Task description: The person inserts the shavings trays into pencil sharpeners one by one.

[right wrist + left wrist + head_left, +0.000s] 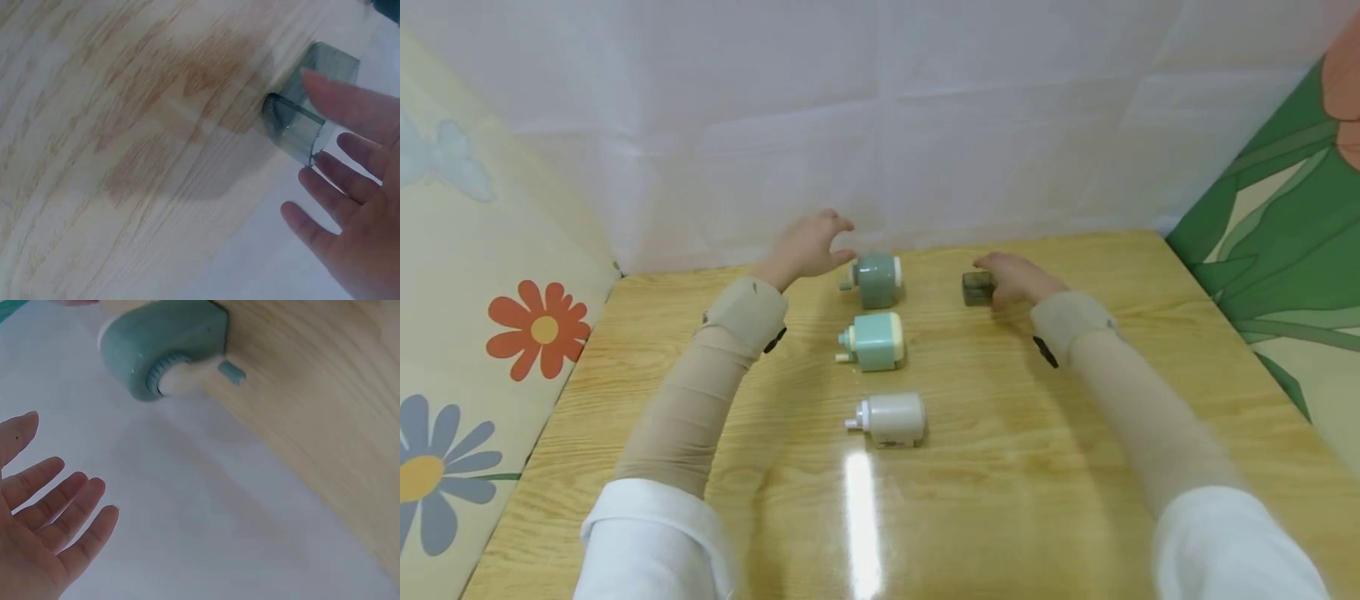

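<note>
My left hand (811,244) is beside a dark green crank pencil sharpener (877,281) at the back of the table, fingers spread. In the left wrist view, a gap shows between that hand (53,519) and the sharpener (165,340) with its crank. On the right, my right hand (1017,277) is at a small see-through dark box (976,288), which looks like a shavings drawer. The right wrist view shows the thumb over this box (297,119) and loosely extended fingers by its side; whether they touch it is unclear.
A light green and cream sharpener (877,342) lies in front of the dark green one. Nearer still is a beige and white sharpener (897,418). A white cloth wall (880,125) stands behind the wooden table (1000,500), with floral panels at both sides.
</note>
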A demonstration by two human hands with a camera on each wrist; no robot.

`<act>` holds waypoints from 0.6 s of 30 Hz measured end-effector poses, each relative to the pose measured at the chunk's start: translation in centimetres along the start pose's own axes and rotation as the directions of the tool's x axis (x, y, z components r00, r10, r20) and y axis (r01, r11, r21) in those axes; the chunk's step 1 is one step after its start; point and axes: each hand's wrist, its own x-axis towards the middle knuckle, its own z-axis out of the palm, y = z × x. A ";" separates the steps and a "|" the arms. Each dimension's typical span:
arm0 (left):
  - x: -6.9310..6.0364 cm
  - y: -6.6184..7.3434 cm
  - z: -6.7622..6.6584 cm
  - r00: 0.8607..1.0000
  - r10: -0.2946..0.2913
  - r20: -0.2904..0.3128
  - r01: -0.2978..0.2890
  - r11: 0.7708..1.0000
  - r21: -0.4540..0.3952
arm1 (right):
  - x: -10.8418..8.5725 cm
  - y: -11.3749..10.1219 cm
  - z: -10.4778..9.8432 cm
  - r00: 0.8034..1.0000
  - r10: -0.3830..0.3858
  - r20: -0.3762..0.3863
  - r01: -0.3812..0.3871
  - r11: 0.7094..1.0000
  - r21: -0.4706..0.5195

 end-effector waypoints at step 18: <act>2.8 0.1 1.4 0.969 -0.037 0.245 0.027 0.999 0.045 | -0.1 0.5 0.5 0.995 -0.077 -0.063 0.071 0.993 -0.092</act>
